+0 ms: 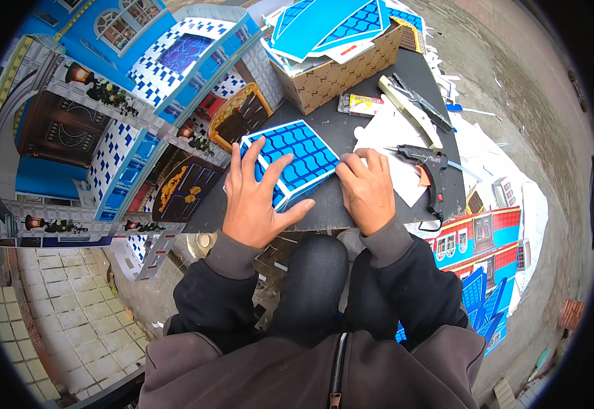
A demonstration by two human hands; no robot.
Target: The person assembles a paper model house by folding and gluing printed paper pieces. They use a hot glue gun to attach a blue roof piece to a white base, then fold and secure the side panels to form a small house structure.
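A blue model roof piece [297, 153] with a tile pattern and white edges lies on the dark table in front of me. My left hand [254, 198] rests over its left side, fingers spread, with the thumb by the near edge. At the right corner of the piece, my right hand [367, 187] has its fingers curled and pinched against the edge; its fingertips are partly hidden. A black hot glue gun [425, 163] lies just right of that hand, on white paper sheets [396, 146].
On the left stands a large printed model house [116, 129]. A brown patterned box [338, 78] holding blue and white cut pieces sits at the back. Cutter knives [413, 112] lie at the table's right. Red and blue printed panels [477, 238] lie on the ground beyond.
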